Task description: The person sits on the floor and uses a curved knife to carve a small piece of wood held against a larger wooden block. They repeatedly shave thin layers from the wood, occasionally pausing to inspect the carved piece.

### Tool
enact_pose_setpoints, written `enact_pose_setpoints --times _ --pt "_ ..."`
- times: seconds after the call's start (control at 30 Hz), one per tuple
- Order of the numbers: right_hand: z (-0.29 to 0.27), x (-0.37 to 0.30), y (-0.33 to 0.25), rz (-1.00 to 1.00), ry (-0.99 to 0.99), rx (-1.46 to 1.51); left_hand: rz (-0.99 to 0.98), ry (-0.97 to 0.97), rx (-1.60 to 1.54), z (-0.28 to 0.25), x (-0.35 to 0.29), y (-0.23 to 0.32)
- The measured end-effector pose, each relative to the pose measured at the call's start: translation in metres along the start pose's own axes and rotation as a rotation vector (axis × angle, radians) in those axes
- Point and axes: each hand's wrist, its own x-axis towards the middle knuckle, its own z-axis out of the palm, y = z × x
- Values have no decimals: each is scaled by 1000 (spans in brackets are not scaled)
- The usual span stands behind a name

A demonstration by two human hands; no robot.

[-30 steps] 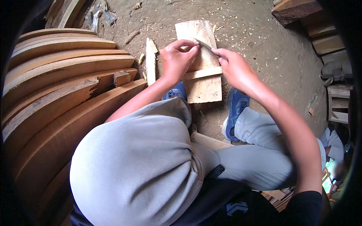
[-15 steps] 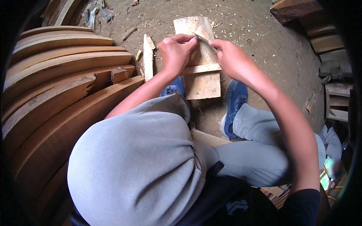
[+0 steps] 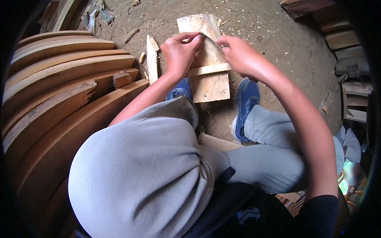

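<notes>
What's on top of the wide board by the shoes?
A narrow wooden strip lies across the wide board. The board's surface beneath the strip and behind the left hand and right hand is covered, unseen.

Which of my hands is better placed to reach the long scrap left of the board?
Probably your left hand: it's nearer the long scrap, while your right hand, farther off, holds a knife over the board.

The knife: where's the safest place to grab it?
Probably the end of the knife inside the right hand, coming from the person's right. Its thin blade sticks out bare and slants up and left toward the left hand's fingertips, so I'd keep fingers off that part. The gripped end is mostly hidden.
</notes>
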Motion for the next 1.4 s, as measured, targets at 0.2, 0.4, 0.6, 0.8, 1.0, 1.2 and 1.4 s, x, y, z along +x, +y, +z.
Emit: enact_pose_setpoints --times 0.2,0.4,0.6,0.8,1.0,1.2,1.4 --pt "0 -3 4 -9 -19 72 109 50 123 2 -1 -2" --pt "-3 -11 -6 15 6 46 140 56 153 2 -1 0" --pt "-14 -14 -16 165 -166 68 188 50 215 1 -4 -1" --pt "0 -14 -12 -45 26 -112 214 70 205 3 -9 -2" --pt "10 -20 -19 23 56 -234 200 63 225 3 -9 -2" --pt "16 -18 -19 3 99 -225 214 49 250 3 -9 -4" --pt "18 -7 -4 4 104 -121 203 68 245 4 -8 -5"
